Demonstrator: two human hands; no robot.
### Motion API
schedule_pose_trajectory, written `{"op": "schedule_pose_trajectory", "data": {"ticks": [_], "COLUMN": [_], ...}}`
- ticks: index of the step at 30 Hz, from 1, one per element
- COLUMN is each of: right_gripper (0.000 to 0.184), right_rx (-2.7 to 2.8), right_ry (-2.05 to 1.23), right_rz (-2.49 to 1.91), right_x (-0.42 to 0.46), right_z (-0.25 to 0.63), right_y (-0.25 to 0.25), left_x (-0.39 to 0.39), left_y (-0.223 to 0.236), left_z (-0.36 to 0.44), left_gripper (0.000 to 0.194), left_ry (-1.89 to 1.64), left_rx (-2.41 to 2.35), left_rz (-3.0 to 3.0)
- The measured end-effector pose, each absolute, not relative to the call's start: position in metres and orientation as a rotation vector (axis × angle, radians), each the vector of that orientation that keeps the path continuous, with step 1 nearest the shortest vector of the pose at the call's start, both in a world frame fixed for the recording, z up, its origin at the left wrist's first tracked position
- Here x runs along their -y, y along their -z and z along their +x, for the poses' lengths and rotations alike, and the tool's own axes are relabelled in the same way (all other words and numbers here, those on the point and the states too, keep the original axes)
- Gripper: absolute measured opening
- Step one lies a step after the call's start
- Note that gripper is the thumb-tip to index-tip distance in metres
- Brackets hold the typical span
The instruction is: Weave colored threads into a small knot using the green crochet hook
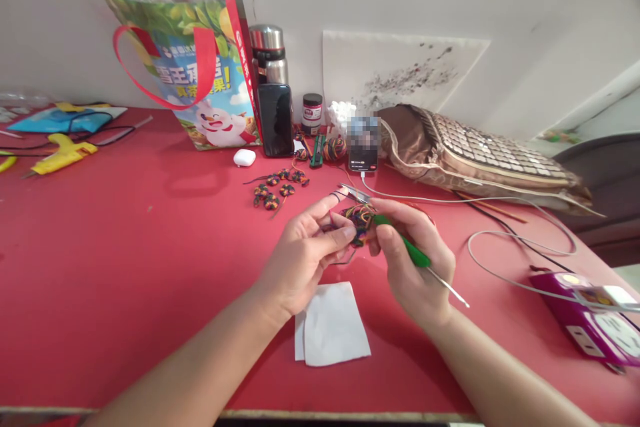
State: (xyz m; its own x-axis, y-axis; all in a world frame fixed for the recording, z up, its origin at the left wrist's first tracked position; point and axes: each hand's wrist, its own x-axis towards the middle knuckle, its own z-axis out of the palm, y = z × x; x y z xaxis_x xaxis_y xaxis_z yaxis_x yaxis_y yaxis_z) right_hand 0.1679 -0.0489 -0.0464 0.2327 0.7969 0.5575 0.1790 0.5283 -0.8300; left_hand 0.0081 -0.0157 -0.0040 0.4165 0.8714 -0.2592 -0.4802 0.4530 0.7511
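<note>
Item 1: multicoloured yarn piece (359, 216), held between the two hands, near the middle of my head view. Left hand (310, 247): thumb and fingers pinched on the piece's left side, index finger extended, dark yarn across it. Right hand (425, 253): closed around a green-handled hook (417, 252), fingertips at the piece's right edge; I cannot tell whether they touch it. A thin metal shaft points near and right.

Item 2: white paper (337, 327), on the tabletop (150, 247), just nearer than the piece.

Item 3: small yarn pieces (271, 201), a loose cluster, far and left of the hands.

Item 4: yarn ball (335, 148), farther off, left of a lit phone (363, 161).

Far left, I list a printed bag (185, 80), a dark phone (276, 121) upright beside it, a white case (245, 158) and a yellow glue gun (63, 152). Right: purple power strip (590, 327).
</note>
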Motion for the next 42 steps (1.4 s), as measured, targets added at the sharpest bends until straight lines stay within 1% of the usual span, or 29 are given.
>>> {"op": "schedule_pose_trajectory", "data": {"ticks": [1,3,5,8,11,13,15,18,21,24,29,32,36,39,42], "right_gripper": [0.024,0.02,0.024,0.026,0.018,0.012,0.017,0.021,0.019,0.017,0.009,0.01,0.011,0.01,0.015], "right_rx": [1.265,1.23,1.215,1.241,1.4,1.493,1.503,1.432,1.335,1.275,1.253,1.249,1.25,1.258,1.214], "right_ry": [-0.618,-0.854,-0.979,-0.917,-0.712,-0.632,-0.603,-0.6,-0.59,-0.611,-0.608,-0.611,-0.652,-0.688,-0.761], "right_rz": [-0.917,-0.824,-0.775,-0.839,-0.9,-0.891,-0.902,-0.928,-0.958,-0.954,-0.96,-0.942,-0.906,-0.913,-0.898], "right_x": [0.048,0.045,0.041,0.039,0.042,0.045,0.047,0.048,0.048,0.047,0.047,0.046,0.047,0.048,0.048], "right_z": [0.169,0.173,0.177,0.181,0.178,0.175,0.172,0.17,0.171,0.171,0.17,0.169,0.17,0.172,0.174], "right_y": [0.046,0.044,0.043,0.041,0.037,0.033,0.029,0.028,0.031,0.033,0.034,0.034,0.035,0.037,0.04], "left_x": [0.014,0.01,0.007,0.005,0.006,0.007,0.008,0.008,0.007,0.007,0.009,0.01,0.011,0.011,0.01], "left_y": [0.004,0.004,0.003,0.002,0.001,0.0,0.0,0.0,-0.001,-0.001,0.0,0.0,-0.001,-0.002,-0.002], "left_z": [0.007,0.002,-0.002,-0.006,-0.005,-0.003,-0.002,-0.002,-0.002,-0.002,0.001,0.002,0.003,0.003,0.003], "left_gripper": [0.053,0.038,0.03,0.035,0.039,0.041,0.045,0.042,0.034,0.032,0.032,0.032,0.041,0.04,0.038], "left_ry": [-0.918,-0.894,-0.871,-0.86,-0.882,-0.898,-0.913,-0.907,-0.868,-0.859,-0.889,-0.93,-0.951,-0.943,-0.933], "left_rx": [-0.699,-0.67,-0.647,-0.674,-0.722,-0.749,-0.772,-0.764,-0.71,-0.689,-0.713,-0.735,-0.75,-0.711,-0.697], "left_rz": [0.65,0.693,0.74,0.782,0.831,0.857,0.869,0.85,0.769,0.697,0.644,0.622,0.591,0.593,0.612]}}
